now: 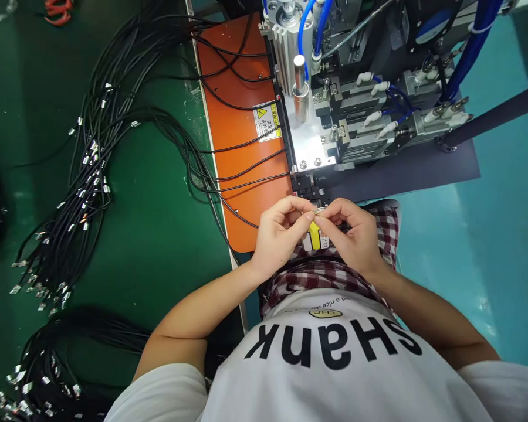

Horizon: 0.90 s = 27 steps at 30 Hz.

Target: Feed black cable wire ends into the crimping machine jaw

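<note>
My left hand (281, 234) and my right hand (352, 234) meet just in front of the machine's black fixture (308, 186). Both pinch a small metal connector tip (320, 212) between thumb and fingertips. The fingers of both hands are curled closed around it. A yellow and white label (315, 237) shows just below the hands. Thin black cables (246, 176) run from the orange mat toward the fixture; whether one joins the tip is hidden by my fingers.
An orange mat (237, 99) with a yellow warning sticker (267, 122) lies left of the grey pneumatic machine (334, 117) with blue hoses. Bundles of black cables with metal ends (88, 176) cover the green bench at left. More cables (39, 375) lie at lower left.
</note>
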Available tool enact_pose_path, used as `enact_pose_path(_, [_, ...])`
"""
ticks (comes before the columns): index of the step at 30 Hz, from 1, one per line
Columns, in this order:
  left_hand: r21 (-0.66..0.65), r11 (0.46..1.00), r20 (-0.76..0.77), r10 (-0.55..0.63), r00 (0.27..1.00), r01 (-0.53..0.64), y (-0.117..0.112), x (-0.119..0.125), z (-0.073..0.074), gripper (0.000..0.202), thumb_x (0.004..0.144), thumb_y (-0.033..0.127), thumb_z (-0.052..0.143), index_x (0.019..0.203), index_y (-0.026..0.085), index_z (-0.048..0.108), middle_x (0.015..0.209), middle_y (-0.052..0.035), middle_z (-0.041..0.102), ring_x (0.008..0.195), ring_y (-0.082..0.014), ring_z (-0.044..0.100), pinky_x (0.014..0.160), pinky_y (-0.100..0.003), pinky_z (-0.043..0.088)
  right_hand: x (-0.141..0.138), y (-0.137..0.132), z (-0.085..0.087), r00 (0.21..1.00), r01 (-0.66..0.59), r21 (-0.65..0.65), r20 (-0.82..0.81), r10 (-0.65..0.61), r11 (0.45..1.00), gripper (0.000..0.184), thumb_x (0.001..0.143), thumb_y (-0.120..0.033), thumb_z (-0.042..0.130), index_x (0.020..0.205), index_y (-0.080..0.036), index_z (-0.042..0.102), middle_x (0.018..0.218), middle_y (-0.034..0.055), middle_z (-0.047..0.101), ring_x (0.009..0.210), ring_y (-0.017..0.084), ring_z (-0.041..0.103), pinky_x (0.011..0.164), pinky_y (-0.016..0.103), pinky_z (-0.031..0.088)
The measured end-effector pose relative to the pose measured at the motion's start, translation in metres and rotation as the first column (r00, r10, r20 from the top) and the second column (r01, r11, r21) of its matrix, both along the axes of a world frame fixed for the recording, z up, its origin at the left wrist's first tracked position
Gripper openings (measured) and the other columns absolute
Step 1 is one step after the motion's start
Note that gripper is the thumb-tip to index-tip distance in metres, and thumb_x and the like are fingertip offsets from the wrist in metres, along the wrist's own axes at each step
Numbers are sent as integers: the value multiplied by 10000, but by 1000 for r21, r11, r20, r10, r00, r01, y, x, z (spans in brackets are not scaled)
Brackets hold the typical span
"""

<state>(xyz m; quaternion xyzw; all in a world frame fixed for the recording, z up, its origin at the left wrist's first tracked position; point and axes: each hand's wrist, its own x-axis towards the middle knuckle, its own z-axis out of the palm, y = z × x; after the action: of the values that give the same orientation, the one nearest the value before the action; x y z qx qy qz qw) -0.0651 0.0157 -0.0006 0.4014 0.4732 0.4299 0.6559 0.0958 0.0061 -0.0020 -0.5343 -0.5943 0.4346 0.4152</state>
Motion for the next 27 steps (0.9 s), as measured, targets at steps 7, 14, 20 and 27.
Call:
enact_pose_path(7, [-136,990,31,-22,999,26,3,-3,-1,193,808,317,777,864,168,666,659,36,584,511,-47,471,496,-184,409,-2,-3,0,1000,5,-12,24,-4,1000,110,886,-190,657,787,-221,623,754,-12,616,698,134,562,682,290,474])
enact_pose_path(14, [-208,977,81,-33,996,49,4,-5,-1,207,808,332,778,859,172,658,618,48,557,456,-30,397,442,-176,350,9,7,4,995,-60,-172,-95,44,983,79,886,-291,692,908,-215,689,850,13,686,752,148,607,722,299,500])
enact_pose_path(20, [-192,979,102,-44,994,63,4,-5,-1,172,818,284,767,860,179,637,620,56,526,473,-31,396,452,-176,348,6,9,2,986,-45,-219,-169,7,975,96,873,-266,703,808,-200,676,778,-2,658,702,128,566,663,276,457])
enact_pose_path(27, [-165,984,174,-40,984,70,3,-4,0,156,848,268,727,866,192,592,599,57,486,484,-59,438,482,-208,349,4,6,-3,982,-28,-229,-186,-16,973,101,863,-257,709,791,-199,671,769,-5,655,703,126,566,682,275,465])
